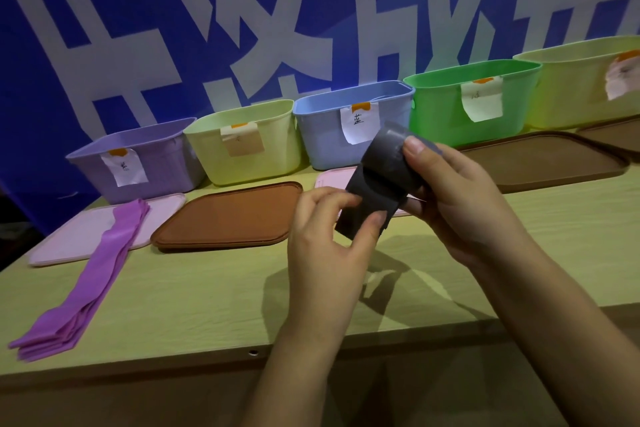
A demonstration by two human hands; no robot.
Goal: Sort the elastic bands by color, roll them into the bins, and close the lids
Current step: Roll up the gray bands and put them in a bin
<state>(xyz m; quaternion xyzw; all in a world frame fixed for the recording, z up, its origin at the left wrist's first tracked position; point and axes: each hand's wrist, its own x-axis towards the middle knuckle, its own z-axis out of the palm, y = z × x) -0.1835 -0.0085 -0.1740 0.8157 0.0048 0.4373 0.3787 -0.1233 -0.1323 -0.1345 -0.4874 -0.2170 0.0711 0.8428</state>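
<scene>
A dark grey-blue elastic band (377,180), mostly rolled up, is held in the air above the table between both hands. My right hand (460,204) grips the roll, thumb on top. My left hand (329,239) pinches the loose lower end. A stack of purple bands (100,270) lies flat at the left, its far end over a pink lid (69,239). Along the back stand open bins with paper labels: purple (162,163), pale yellow-green (277,142), blue (322,135), green (440,111) and a larger yellow one (571,94).
A brown lid (225,215) lies before the yellow-green bin, a pink lid (332,178) before the blue bin, and a large brown lid (554,156) at the right. A blue banner with white characters backs the table. The table's front edge (207,360) runs close below my hands.
</scene>
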